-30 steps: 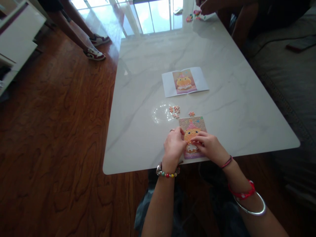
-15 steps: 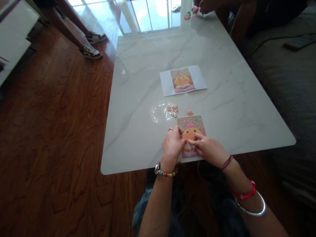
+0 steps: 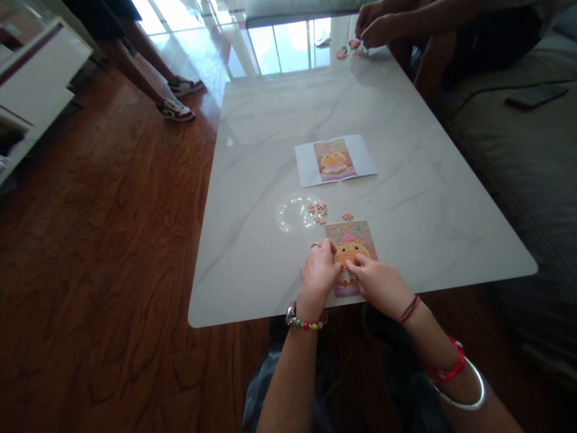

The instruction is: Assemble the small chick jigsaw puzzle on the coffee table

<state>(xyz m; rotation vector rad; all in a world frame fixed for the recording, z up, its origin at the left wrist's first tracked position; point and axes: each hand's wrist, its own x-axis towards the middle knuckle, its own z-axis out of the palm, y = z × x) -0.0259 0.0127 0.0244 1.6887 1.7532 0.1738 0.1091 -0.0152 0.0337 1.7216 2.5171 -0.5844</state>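
A small jigsaw puzzle (image 3: 352,237) with an orange figure on pink lies near the front edge of the white marble table (image 3: 406,198). My left hand (image 3: 319,273) rests on its left side, fingers curled and pressed down. My right hand (image 3: 377,281) presses on the puzzle's middle with fingertips together; whether a piece is under them is hidden. Several loose pieces (image 3: 318,210) lie just beyond the puzzle, with one more piece (image 3: 347,216) by its top edge. A printed reference picture (image 3: 335,160) lies farther back.
A clear plastic bag (image 3: 293,211) lies left of the loose pieces. Another person's hands (image 3: 372,27) work with coloured pieces (image 3: 347,48) at the far table end. Someone's feet in sneakers (image 3: 177,108) stand on the wood floor at left. A sofa with a phone (image 3: 534,96) is on the right.
My right hand has slid slightly left across the puzzle toward my left hand. The view has tilted a little; the puzzle and pieces stay put.
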